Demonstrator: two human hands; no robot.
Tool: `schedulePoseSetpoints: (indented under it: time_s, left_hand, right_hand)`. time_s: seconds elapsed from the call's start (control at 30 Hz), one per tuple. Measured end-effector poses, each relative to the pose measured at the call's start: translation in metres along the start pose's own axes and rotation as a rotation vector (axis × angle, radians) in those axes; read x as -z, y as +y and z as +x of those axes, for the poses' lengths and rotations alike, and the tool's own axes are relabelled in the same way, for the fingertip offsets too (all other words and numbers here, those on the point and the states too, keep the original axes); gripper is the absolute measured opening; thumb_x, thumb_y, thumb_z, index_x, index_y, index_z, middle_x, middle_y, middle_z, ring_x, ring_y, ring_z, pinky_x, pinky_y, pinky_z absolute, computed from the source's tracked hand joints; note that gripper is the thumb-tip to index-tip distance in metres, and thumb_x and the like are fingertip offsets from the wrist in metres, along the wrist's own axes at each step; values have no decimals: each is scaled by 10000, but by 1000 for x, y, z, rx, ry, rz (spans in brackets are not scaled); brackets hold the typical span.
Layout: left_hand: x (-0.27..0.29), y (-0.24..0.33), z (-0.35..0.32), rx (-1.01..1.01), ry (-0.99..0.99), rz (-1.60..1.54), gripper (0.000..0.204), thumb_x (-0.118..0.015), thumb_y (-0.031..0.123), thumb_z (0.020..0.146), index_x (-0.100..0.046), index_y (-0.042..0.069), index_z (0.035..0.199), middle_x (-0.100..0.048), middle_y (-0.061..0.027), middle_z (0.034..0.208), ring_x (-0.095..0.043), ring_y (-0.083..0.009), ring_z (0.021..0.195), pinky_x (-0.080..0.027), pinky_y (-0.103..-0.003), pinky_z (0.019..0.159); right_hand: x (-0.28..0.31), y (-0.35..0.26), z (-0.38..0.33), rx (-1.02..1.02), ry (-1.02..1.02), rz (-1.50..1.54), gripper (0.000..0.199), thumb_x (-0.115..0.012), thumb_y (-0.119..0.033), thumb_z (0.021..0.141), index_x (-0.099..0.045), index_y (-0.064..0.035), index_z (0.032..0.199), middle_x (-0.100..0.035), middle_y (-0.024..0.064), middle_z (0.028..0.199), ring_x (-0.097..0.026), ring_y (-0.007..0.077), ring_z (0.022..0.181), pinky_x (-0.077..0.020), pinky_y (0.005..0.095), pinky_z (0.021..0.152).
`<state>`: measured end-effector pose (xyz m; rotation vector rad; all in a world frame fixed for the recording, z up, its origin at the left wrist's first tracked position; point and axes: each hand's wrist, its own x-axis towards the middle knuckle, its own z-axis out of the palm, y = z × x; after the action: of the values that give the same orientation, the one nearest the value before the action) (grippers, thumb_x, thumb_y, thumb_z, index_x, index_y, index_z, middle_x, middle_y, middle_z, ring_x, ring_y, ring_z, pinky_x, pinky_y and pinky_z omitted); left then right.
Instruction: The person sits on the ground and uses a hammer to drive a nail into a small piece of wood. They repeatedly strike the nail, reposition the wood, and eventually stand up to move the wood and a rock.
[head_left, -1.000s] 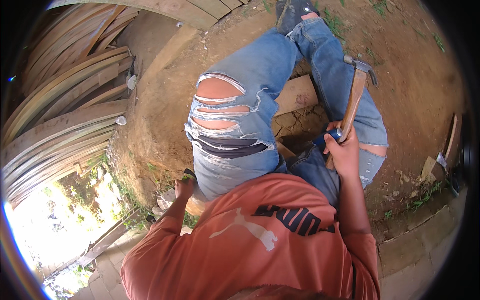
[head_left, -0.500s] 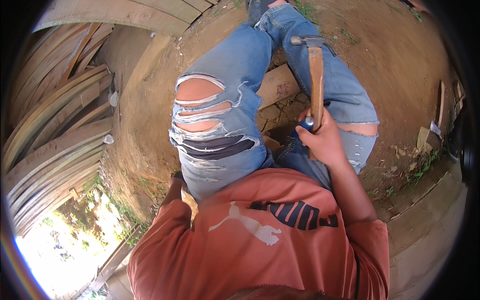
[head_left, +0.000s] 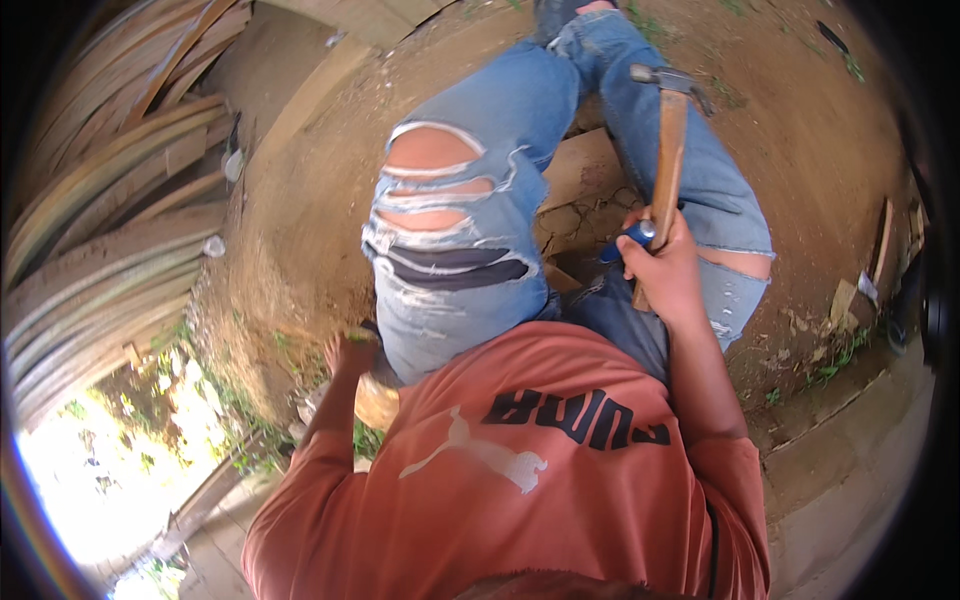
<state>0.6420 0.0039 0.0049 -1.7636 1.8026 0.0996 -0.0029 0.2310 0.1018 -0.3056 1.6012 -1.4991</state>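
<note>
My right hand (head_left: 668,278) is closed round the lower part of a claw hammer's wooden handle. The claw hammer (head_left: 669,150) stands out away from me over my right leg, its metal head at the far end. In the same grip is a short blue cylinder (head_left: 622,246) with a silvery end, lying across the handle; its kind I cannot tell. My left hand (head_left: 352,353) is low beside my left thigh, close to the dirt. Its fingers are small and partly hidden, and a dark thing by them cannot be made out.
My legs in torn jeans (head_left: 455,190) stretch ahead, with a wooden board (head_left: 582,168) on the cracked dirt between them. Stacked planks (head_left: 110,290) fill the left side. Wood scraps (head_left: 843,302) lie at the right, near a paved edge (head_left: 850,420).
My left hand has come out from behind my sleeve and thigh, moving outward to the left. The hammer and blue cylinder stay in my right hand; the whole view has shifted slightly.
</note>
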Motion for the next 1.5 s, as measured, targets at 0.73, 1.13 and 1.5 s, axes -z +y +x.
schedulePoseSetpoints:
  time_s: [0.73, 1.13, 1.5]
  left_hand:
    - [7, 21, 53, 148, -240, -104, 855, -680, 508, 883, -548, -82, 1488, -652, -318, 1434, -636, -424, 1363, -526, -476, 1140]
    - [36, 40, -30, 235, -88, -172, 961, -706, 611, 828, -516, -71, 1479, -625, -300, 1458, -616, -433, 1364, -494, -490, 1154]
    - [45, -2, 47, 396, 133, -423, 1009, -729, 687, 897, -471, -39, 1548, -527, -322, 1547, -482, -497, 1466, -400, -544, 1223]
  right_hand:
    - [-1, 3, -5, 39, 12, -19, 332, -732, 34, 926, -519, -14, 1176, -643, 69, 1013, -614, 100, 652, -518, 263, 555]
    - [-15, -4, -14, 69, -30, -46, 320, -743, 23, 910, -536, -21, 1149, -629, 34, 917, -609, 86, 641, -497, 263, 555]
    - [-6, 2, -10, 64, 19, -62, 294, -731, 31, 927, -536, -17, 1142, -635, 50, 950, -607, 98, 642, -513, 264, 561]
